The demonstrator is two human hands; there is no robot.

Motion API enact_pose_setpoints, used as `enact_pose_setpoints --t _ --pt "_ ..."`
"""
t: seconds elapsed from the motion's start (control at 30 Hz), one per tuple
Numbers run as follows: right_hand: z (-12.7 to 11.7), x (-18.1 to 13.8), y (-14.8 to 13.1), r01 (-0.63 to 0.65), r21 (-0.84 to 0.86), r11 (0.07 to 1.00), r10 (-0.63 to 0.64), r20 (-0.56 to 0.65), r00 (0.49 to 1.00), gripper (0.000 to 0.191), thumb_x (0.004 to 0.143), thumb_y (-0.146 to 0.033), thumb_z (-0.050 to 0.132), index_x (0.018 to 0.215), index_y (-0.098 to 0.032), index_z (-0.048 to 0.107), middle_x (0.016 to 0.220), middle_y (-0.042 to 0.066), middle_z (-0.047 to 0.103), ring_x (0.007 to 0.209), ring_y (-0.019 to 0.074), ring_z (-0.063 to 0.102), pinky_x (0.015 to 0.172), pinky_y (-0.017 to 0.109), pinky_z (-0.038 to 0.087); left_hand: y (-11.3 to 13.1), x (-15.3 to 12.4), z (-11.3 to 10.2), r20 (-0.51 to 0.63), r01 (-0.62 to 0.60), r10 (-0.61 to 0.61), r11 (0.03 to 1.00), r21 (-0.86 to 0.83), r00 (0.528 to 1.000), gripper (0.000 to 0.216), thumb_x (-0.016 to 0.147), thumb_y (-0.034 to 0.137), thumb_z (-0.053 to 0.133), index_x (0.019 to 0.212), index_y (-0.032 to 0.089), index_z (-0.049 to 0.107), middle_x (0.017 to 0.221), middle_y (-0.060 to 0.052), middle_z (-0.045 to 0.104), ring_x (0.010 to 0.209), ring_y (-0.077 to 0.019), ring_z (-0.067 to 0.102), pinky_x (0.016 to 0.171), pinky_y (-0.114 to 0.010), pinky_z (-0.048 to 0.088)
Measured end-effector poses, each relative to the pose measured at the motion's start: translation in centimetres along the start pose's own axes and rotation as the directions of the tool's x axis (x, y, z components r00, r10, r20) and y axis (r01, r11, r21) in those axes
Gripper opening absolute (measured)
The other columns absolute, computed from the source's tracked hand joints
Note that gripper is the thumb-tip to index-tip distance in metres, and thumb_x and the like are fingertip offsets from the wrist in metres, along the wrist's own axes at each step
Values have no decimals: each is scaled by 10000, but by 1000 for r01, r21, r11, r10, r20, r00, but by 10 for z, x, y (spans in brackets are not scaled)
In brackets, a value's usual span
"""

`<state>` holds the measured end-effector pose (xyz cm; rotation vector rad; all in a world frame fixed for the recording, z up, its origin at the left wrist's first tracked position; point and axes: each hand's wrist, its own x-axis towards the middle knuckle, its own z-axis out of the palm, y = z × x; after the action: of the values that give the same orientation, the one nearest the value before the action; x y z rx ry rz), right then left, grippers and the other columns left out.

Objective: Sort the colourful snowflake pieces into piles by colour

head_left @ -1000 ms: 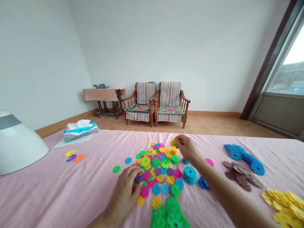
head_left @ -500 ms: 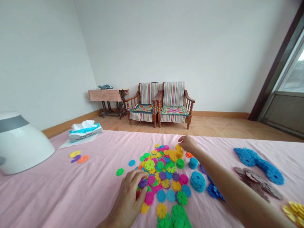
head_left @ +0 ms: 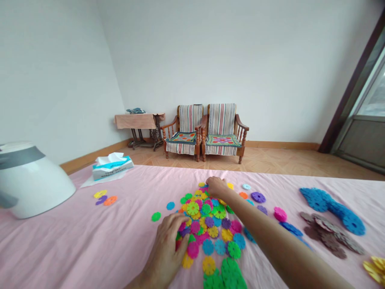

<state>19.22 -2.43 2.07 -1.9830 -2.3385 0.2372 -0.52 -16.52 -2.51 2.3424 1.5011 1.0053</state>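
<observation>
A heap of colourful notched plastic discs (head_left: 213, 232) is spread in front of me. My left hand (head_left: 168, 241) curls around the heap's near-left side, with thumb and fingers bent inward. Something reddish shows in the gap beside its thumb, but I cannot make out what it is. At the back of the heap, my right hand (head_left: 218, 187) reaches down with its fingers bent together, and a bit of blue disc (head_left: 207, 186) shows by its fingertips. Whatever those fingers hold is hidden. Green discs (head_left: 230, 273) lie grouped at the near edge.
Blue discs (head_left: 353, 221), brown discs (head_left: 329, 237) and yellow discs (head_left: 375, 269) lie at the right on the pink cloth (head_left: 120, 241). A tissue box (head_left: 112, 170) and a white appliance (head_left: 42, 188) stand at the left. Two wooden armchairs (head_left: 221, 120) are beyond.
My right hand has moved left, from the yellow discs to the back of the heap. Pink and purple discs beside my right forearm are now uncovered. My left hand stays at the heap.
</observation>
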Motion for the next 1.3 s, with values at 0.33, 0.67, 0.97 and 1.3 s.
enact_pose_setpoints --t 0.33,0.67,0.97,1.3 --pt "1 -29 -33 263 145 954 -270 33 962 293 918 -322 590 1176 -185 581 1195 69 601 998 217 620 827 400 528 -1 1 -1 -43 -12 11 1000 -15 999 260 830 205 561 1081 214 626 1124 -107 644 1100 -276 583 944 -459 500" --pt "-23 -50 22 115 -15 993 -115 -108 987 261 928 -319 575 1149 -181 594 1183 70 611 1000 209 617 854 424 515 -1 2 2 -73 -1 0 1000 -17 997 300 794 166 569 1081 225 633 1120 -91 650 1097 -268 589 951 -457 497" --pt "-4 -68 19 93 -177 980 -116 -128 985 220 921 -311 582 1085 -168 618 1140 62 626 1020 216 605 876 439 492 0 2 0 -65 -8 6 1000 -21 998 295 780 153 561 1054 229 639 1096 -94 656 1078 -277 593 939 -478 497" --pt "2 -85 19 147 -82 986 -160 -174 972 288 788 -49 532 918 -199 741 1100 126 644 1065 292 503 813 382 351 -1 1 1 -39 -13 13 1000 -2 999 275 808 154 550 1065 214 629 1108 -95 641 1105 -269 570 964 -477 474"
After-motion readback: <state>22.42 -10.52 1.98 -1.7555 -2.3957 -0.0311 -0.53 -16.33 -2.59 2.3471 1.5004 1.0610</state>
